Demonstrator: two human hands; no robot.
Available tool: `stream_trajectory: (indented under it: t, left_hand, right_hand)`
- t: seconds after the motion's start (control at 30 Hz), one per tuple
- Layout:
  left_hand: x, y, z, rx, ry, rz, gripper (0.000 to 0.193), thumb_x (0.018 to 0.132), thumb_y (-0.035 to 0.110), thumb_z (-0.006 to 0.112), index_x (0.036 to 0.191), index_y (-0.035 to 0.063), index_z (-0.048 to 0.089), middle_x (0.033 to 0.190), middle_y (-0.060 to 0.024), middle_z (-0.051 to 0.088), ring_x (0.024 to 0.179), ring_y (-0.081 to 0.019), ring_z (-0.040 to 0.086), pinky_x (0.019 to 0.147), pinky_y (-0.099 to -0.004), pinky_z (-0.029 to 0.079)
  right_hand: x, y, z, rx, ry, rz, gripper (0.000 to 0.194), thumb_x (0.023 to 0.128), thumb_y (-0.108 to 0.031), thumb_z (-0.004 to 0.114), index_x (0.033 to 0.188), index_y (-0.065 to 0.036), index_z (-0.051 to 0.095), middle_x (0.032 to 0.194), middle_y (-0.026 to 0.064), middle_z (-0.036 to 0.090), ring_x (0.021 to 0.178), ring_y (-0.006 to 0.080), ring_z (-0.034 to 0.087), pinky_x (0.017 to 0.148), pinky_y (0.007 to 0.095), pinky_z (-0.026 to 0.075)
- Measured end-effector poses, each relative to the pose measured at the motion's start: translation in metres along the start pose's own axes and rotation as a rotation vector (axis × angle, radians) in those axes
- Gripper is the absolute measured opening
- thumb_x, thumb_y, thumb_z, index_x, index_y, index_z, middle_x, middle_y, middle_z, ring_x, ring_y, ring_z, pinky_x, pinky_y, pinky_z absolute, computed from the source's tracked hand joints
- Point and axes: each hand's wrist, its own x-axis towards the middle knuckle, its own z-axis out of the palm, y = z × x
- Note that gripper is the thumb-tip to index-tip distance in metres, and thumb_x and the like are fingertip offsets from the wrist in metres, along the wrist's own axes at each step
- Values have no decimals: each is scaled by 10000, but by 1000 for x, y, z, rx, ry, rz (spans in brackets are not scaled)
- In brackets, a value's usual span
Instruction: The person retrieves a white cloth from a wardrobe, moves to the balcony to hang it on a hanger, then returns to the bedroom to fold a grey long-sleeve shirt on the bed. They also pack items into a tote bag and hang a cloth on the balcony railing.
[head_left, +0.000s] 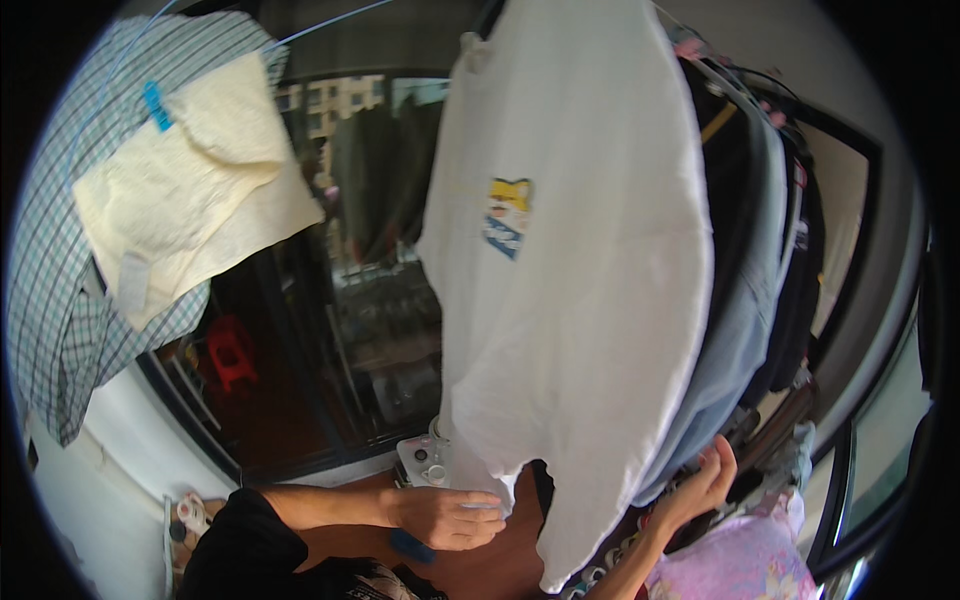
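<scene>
A white shirt (585, 315) with a small cartoon print on its front hangs before me, its lower edge drooping in two points. My left hand (450, 517) pinches the lower left corner of this shirt between thumb and curled fingers. To the right of the shirt, my right hand (705, 480) is raised with its fingers loosely bent and nothing seen in them. It is nearest to the bottom of a blue-grey garment (739, 337) hanging behind the white shirt. Whether the right fingertips touch that garment, I cannot tell.
Dark garments (795, 300) hang farther right. At left, a checked cloth (52, 300) and a cream towel (202, 187) with a blue clothes peg (157, 106) hang by a blue line. Behind are dark glass doors (375, 300); a pink floral cloth (739, 559) lies lower right.
</scene>
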Motion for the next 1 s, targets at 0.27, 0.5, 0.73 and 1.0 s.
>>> stream_trajectory:
  t: [0.27, 0.5, 0.73, 1.0]
  left_hand:
    - [-41, 16, -5, -100, 54, -135, 150, 888, 48, 676, 975, -74, 686, 1182, -224, 692, 1108, -334, 669, 1032, -486, 539]
    - [-50, 44, -44, -106, 43, -60, 196, 906, 103, 665, 1057, -16, 705, 1189, -145, 717, 1099, -280, 691, 1047, -435, 553]
    - [67, 54, -69, -94, 17, 342, 250, 1001, 175, 603, 1160, 26, 725, 1191, -99, 736, 1111, -241, 712, 1095, -408, 534]
    - [185, -2, -32, 149, 110, 180, 238, 863, 99, 681, 1079, 6, 716, 1074, -119, 713, 1038, -254, 693, 1021, -452, 532]
  right_hand:
    - [-29, -76, 7, 98, 289, -630, 244, 958, -107, 573, 1110, 16, 720, 925, 123, 694, 797, 221, 609, 771, 324, 494]
    - [-49, -75, 29, -248, -45, -336, 567, 1088, -303, 485, 1585, -32, 445, 1565, 191, 492, 1405, 333, 502, 1176, 456, 404]
    - [-75, -58, 53, -4, -691, -89, 455, 1069, -269, 607, 1432, 6, 607, 1498, 238, 578, 1407, 318, 528, 1176, 403, 384]
    - [80, 4, 36, -115, -276, -107, 639, 987, -282, 594, 1535, 31, 496, 1510, 284, 555, 1353, 321, 585, 1150, 378, 412]
